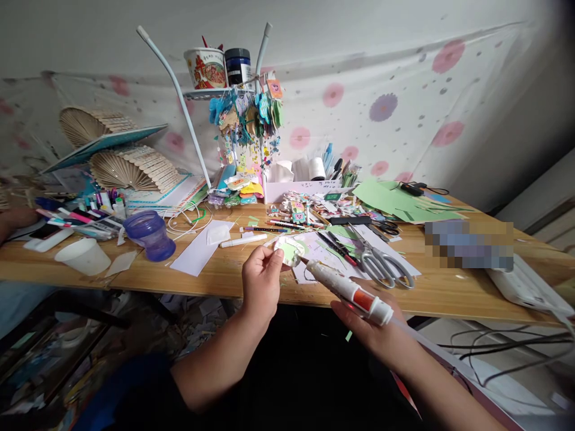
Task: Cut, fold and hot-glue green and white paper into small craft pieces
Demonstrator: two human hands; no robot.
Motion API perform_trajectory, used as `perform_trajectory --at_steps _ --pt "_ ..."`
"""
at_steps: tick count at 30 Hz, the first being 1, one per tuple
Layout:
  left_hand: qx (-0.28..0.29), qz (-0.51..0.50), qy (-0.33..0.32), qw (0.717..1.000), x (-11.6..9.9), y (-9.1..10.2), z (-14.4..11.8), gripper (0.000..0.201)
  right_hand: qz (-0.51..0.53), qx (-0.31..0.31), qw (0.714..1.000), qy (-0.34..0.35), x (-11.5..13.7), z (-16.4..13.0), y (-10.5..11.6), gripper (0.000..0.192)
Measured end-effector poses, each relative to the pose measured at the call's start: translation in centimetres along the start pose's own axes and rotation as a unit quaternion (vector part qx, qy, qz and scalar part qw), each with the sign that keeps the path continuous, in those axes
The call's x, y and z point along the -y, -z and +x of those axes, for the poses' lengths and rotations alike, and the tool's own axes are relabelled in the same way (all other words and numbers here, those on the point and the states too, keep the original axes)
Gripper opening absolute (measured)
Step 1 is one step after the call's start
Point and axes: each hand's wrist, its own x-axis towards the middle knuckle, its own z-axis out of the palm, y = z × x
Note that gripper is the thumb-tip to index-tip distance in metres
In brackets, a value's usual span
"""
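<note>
My left hand (262, 278) pinches a small round piece (287, 252), green in the middle with a white ruffled edge, between thumb and fingers. In my right hand (371, 332) is a white hot glue gun (345, 290) with an orange-red patch on its body. Its dark nozzle tip points left and reaches the right edge of the round piece; whether it touches I cannot tell. Just beyond the glue gun, grey-handled scissors (381, 268) lie on white paper, beside black-and-red pens or cutters (339, 246).
A blue plastic cup (150, 235) and a white cup (83, 258) stand left on the wooden table (449, 293). Folded paper fans (135, 167) and pens lie behind. Hanging charms (247, 120) rise at the back. Green paper (395, 200) and a white power strip (521, 281) are right. Another person's hand (18, 222) shows far left.
</note>
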Motion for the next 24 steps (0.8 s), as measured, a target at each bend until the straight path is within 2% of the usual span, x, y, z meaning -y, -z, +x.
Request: perform_trajectory --at_steps 6,13,17,24 --pt "-0.006 0.017 -0.013 1.000 0.05 0.01 0.08 0.028 -0.025 0.012 0.998 0.052 0.59 0.30 0.25 0.022" --pt "-0.019 0.073 -0.052 0.996 -0.13 0.21 -0.07 0.029 -0.029 -0.002 0.999 0.042 0.67 0.42 0.12 0.023" --pt "-0.019 0.042 -0.035 0.998 -0.22 0.16 0.11 0.029 -0.003 -0.002 1.000 0.030 0.55 0.07 0.52 0.023" --pt "-0.004 -0.031 0.014 0.999 -0.53 -0.28 -0.23 0.029 -0.020 -0.005 0.999 0.031 0.35 0.40 0.24 0.022"
